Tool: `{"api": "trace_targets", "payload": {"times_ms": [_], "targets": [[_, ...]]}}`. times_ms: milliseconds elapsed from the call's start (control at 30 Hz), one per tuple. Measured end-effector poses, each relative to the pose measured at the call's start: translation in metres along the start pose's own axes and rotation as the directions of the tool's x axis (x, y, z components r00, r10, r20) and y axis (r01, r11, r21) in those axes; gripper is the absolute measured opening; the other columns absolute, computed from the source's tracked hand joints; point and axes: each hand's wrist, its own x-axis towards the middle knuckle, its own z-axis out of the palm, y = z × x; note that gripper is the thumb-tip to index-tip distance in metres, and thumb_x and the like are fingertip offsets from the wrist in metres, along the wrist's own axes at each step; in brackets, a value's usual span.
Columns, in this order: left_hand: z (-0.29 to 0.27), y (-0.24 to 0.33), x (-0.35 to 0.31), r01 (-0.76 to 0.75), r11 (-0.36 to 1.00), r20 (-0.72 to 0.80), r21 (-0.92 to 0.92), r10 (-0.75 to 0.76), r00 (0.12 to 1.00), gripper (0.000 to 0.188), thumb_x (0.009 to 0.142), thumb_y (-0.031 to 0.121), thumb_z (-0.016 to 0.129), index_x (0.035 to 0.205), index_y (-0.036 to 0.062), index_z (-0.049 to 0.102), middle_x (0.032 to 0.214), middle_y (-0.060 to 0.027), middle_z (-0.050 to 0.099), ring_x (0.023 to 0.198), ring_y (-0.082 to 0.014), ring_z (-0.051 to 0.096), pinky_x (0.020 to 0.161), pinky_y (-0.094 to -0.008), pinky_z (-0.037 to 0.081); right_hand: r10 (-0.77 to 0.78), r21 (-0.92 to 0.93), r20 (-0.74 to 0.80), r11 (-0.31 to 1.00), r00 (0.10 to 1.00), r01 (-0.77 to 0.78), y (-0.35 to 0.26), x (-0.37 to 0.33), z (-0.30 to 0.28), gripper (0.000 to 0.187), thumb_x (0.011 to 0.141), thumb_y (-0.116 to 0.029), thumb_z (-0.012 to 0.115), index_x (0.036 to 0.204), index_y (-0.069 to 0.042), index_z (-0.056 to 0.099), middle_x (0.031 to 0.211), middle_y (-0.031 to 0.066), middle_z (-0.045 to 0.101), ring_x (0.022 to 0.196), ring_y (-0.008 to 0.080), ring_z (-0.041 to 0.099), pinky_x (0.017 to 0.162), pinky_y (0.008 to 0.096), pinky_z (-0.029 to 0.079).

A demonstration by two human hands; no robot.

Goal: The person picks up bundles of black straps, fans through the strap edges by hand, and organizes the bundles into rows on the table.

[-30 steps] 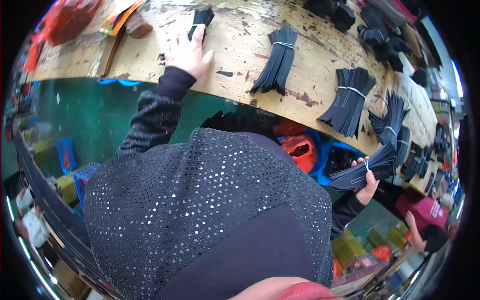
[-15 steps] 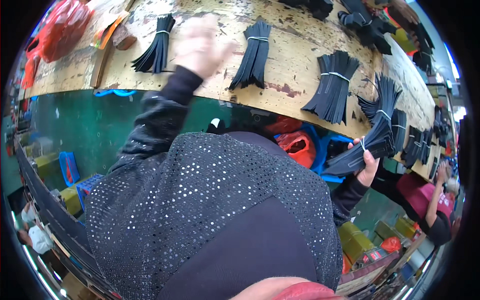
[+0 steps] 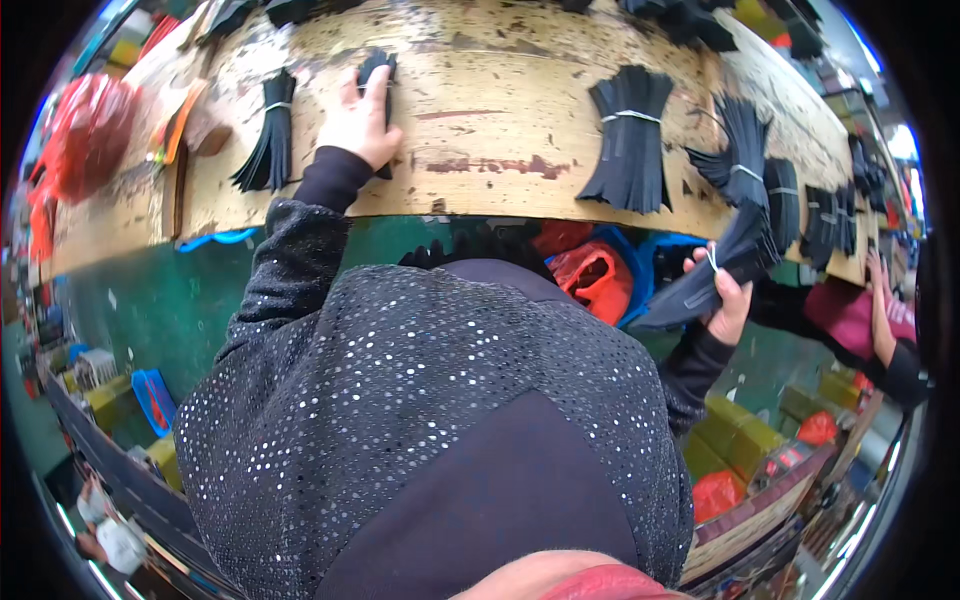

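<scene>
My left hand (image 3: 358, 122) lies over a tied bundle of black strips (image 3: 383, 72) on the wooden table (image 3: 480, 150), fingers and thumb about it, hiding much of its middle. To the left lies another bundle (image 3: 268, 135), fanned at its near end and bound with a pale tie. Low at the right, off the table's near edge, my right hand (image 3: 728, 302) is closed round a bundle of flat black strips (image 3: 690, 293) with a white tie. Beyond this hand, a fanned bundle (image 3: 745, 165) lies close by, overlapping it in view.
A wide tied bundle (image 3: 630, 140) lies right of centre, several more toward the right end. A red plastic bag (image 3: 90, 140) sits at the far left. Below the table edge are a red bag (image 3: 595, 280) and blue containers. At the right, another person (image 3: 850, 310) in maroon works.
My left hand, blurred and between two bundles before, is now on the middle bundle, which lies farther left, nearer the left one. My right hand keeps its bundle. The view has shifted slightly.
</scene>
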Motion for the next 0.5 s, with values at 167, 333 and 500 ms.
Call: {"api": "trace_targets", "payload": {"times_ms": [167, 333, 500], "targets": [[-0.031, 0.061, 0.017, -0.201, 0.97, -0.278, 0.14, 0.233, 0.932, 0.088, 0.074, 0.053, 0.063, 0.139, 0.0074, 0.026, 0.133, -0.0302, 0.033, 0.122, -0.0403, 0.039, 0.1, -0.0436, 0.034, -0.022, -0.028, -0.043, 0.999, 0.999, 0.02, 0.002, 0.001, 0.004, 0.038, 0.072, -0.003, 0.062, 0.108, 0.001, 0.05, 0.098, 0.0133, 0.057, 0.088, 0.0235, 0.06, 0.076, 0.0368, 0.055], [-0.004, 0.175, 0.036, -0.183, 0.745, 0.104, -0.641, 0.321, 0.941, 0.094, 0.077, 0.055, 0.062, 0.135, -0.0072, 0.022, 0.105, -0.0272, 0.051, 0.084, -0.025, 0.059, 0.07, -0.0333, 0.048, -0.009, -0.034, 0.075, 0.999, 0.997, 0.011, -0.009, 0.012, 0.007, 0.047, 0.069, -0.013, 0.063, 0.11, 0.006, 0.051, 0.1, 0.0167, 0.059, 0.094, 0.0255, 0.06, 0.082, 0.037, 0.052], [0.03, 0.228, 0.033, 0.208, 0.27, 0.256, -0.94, 0.156, 0.954, 0.096, 0.079, 0.056, 0.059, 0.135, -0.0114, 0.021, 0.113, -0.0293, 0.051, 0.103, -0.0279, 0.056, 0.087, -0.0352, 0.044, 0.21, 0.135, 0.331, 0.954, 0.92, -0.266, -0.024, 0.074, 0.023, 0.05, 0.072, -0.016, 0.057, 0.113, 0.012, 0.05, 0.112, 0.0233, 0.058, 0.093, 0.0238, 0.061, 0.085, 0.0313, 0.049]]}}
